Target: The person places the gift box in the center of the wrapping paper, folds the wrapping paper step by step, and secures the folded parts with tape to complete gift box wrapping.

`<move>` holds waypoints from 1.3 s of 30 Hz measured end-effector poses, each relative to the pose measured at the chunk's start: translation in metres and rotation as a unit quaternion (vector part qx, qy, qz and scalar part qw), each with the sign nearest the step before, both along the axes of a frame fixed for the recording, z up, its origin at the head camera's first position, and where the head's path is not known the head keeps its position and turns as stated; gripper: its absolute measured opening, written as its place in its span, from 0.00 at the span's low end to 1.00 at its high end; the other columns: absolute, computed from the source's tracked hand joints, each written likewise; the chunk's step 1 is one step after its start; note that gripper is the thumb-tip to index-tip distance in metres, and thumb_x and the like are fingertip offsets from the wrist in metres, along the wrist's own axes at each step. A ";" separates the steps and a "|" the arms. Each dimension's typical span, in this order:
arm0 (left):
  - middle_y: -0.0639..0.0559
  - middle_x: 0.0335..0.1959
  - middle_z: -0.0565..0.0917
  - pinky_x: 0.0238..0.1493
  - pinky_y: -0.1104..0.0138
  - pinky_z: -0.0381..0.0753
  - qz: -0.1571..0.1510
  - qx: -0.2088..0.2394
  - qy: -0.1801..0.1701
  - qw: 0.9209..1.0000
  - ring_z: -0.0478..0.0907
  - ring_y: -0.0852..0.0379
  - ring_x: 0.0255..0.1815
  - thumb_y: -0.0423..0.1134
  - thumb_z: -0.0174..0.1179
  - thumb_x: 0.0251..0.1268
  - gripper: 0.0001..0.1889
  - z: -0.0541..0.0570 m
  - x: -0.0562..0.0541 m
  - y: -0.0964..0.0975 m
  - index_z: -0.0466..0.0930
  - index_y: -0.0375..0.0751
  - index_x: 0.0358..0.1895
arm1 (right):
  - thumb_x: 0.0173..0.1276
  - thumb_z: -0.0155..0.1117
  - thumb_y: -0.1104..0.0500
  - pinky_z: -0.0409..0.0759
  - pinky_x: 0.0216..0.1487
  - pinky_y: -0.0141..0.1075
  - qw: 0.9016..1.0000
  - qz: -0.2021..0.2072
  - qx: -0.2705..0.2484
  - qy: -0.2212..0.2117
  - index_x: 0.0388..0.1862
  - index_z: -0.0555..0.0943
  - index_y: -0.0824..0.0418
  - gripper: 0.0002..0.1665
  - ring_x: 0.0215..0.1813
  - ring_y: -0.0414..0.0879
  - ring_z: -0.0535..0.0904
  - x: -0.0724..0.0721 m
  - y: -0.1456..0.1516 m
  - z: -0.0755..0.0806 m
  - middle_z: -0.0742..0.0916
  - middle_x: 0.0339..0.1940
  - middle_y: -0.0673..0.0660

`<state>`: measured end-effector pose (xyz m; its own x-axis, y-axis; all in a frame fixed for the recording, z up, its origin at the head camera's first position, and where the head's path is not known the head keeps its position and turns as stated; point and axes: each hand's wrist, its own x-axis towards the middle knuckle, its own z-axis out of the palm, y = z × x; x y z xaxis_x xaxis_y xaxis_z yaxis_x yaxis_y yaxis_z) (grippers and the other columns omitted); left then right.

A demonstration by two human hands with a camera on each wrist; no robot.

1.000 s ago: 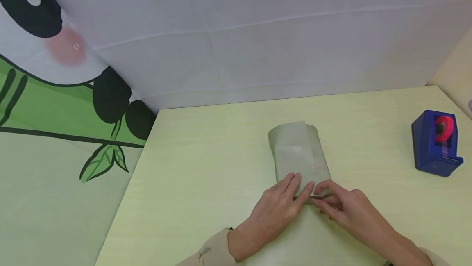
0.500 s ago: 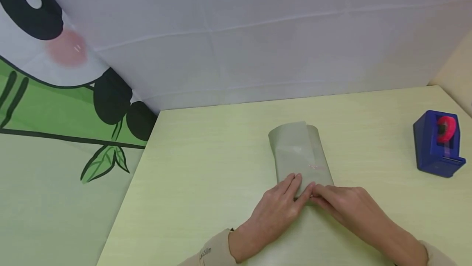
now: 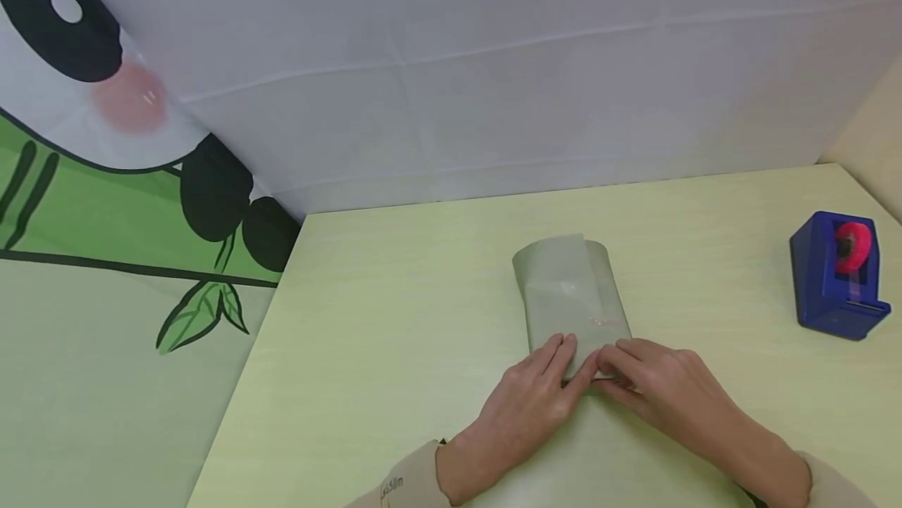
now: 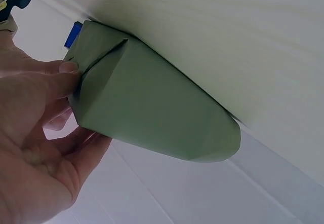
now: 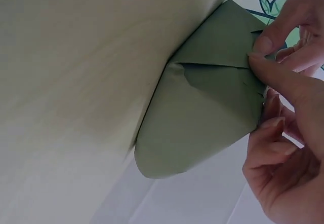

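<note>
A grey-green paper packet (image 3: 564, 281), rolled into a flattened tube with an overlapping seam, lies on the table. My left hand (image 3: 524, 406) holds its near end, the fingers lying over the upper face and the thumb at the end fold. At the right corner of that end, my right hand (image 3: 669, 387) pinches the paper between thumb and fingers. In the left wrist view, slanting creases mark the folded end of the packet (image 4: 152, 100). The right wrist view shows a triangular flap on the packet (image 5: 217, 46), with both thumbs meeting at its edge.
A blue tape dispenser (image 3: 835, 281) with a red-cored roll stands at the right of the pale yellow table (image 3: 395, 297). Behind the table hangs a whitish cloth (image 3: 493, 101). A green panda-like cartoon print (image 3: 141, 203) covers the left side.
My right hand has shifted its finger position along the packet's near end, closing in and then lifting its knuckles slightly. The left hand and the packet have stayed almost still.
</note>
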<state>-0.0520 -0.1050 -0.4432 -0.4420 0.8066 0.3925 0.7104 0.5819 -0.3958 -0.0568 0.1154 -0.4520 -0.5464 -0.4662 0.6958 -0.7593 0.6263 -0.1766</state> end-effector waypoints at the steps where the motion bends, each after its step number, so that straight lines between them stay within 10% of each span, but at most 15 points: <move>1: 0.43 0.60 0.82 0.52 0.68 0.85 0.000 0.000 -0.003 1.000 0.80 0.51 0.60 0.34 0.56 0.76 0.19 0.000 0.000 0.000 0.81 0.50 0.65 | 0.80 0.44 0.33 0.66 0.18 0.23 1.000 -0.001 -0.004 -0.008 0.30 0.80 0.51 0.30 0.23 0.31 0.71 -0.001 0.001 -0.001 0.78 0.24 0.41; 13: 0.44 0.56 0.85 0.58 0.68 0.82 -0.016 0.040 -0.015 0.999 0.83 0.52 0.58 0.43 0.59 0.78 0.17 0.002 -0.005 0.000 0.84 0.42 0.61 | 0.73 0.55 0.30 0.61 0.23 0.18 0.996 0.016 -0.048 -0.074 0.32 0.77 0.47 0.24 0.25 0.27 0.64 -0.006 0.008 -0.002 0.72 0.25 0.37; 23: 0.47 0.50 0.84 0.57 0.68 0.82 -0.036 0.120 -0.097 0.987 0.81 0.53 0.53 0.43 0.67 0.70 0.14 0.012 -0.012 -0.008 0.87 0.39 0.53 | 0.70 0.70 0.41 0.65 0.27 0.18 0.988 0.022 -0.072 -0.132 0.32 0.77 0.43 0.13 0.26 0.28 0.67 -0.006 0.012 0.001 0.73 0.25 0.35; 30: 0.48 0.43 0.82 0.43 0.69 0.83 0.008 0.220 -0.140 0.965 0.79 0.53 0.43 0.36 0.67 0.69 0.06 0.008 -0.018 -0.011 0.86 0.38 0.44 | 0.59 0.79 0.64 0.69 0.27 0.19 0.985 0.007 -0.085 -0.151 0.35 0.78 0.48 0.17 0.28 0.28 0.70 -0.010 0.014 0.004 0.75 0.29 0.36; 39: 0.37 0.48 0.82 0.47 0.60 0.86 0.108 0.280 -0.191 0.935 0.82 0.44 0.49 0.40 0.68 0.69 0.23 0.003 -0.023 -0.013 0.78 0.24 0.58 | 0.58 0.77 0.72 0.79 0.33 0.21 0.969 -0.033 -0.124 -0.210 0.45 0.80 0.61 0.20 0.36 0.34 0.76 -0.015 0.018 0.008 0.81 0.40 0.47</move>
